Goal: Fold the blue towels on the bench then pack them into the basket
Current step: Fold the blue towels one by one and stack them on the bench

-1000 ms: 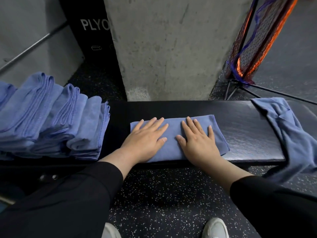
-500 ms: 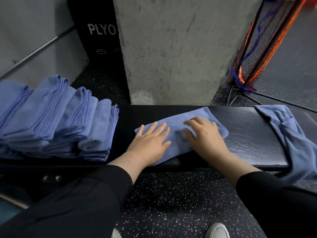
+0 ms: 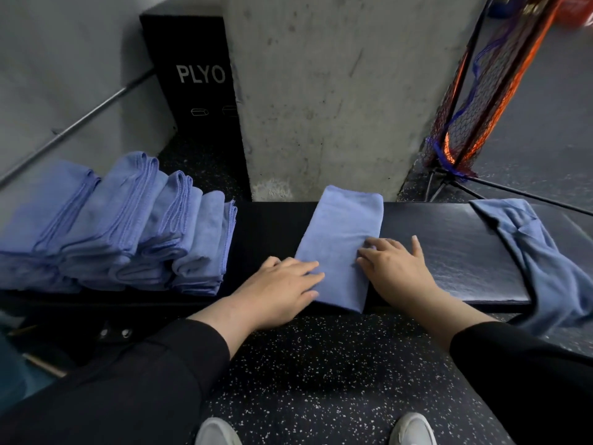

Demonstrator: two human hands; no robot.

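Note:
A folded blue towel [image 3: 341, 239] lies across the black bench [image 3: 449, 261], its long side running from the near edge to the far edge. My left hand [image 3: 282, 284] rests flat on its near left corner. My right hand [image 3: 394, 268] touches its right edge with fingers slightly bent. Several folded blue towels [image 3: 128, 226] lean in a row on the bench's left end. An unfolded blue towel [image 3: 539, 255] drapes over the right end. No basket is in view.
A concrete pillar [image 3: 337, 91] stands right behind the bench, with a black PLYO box [image 3: 199, 101] to its left. An orange and black net on a stand [image 3: 491, 91] is at the back right. Speckled rubber floor and my shoes lie below.
The folded towel has been turned from lying along the bench to lying across it. My right hand moved to its right edge; my left hand stayed on its near left part.

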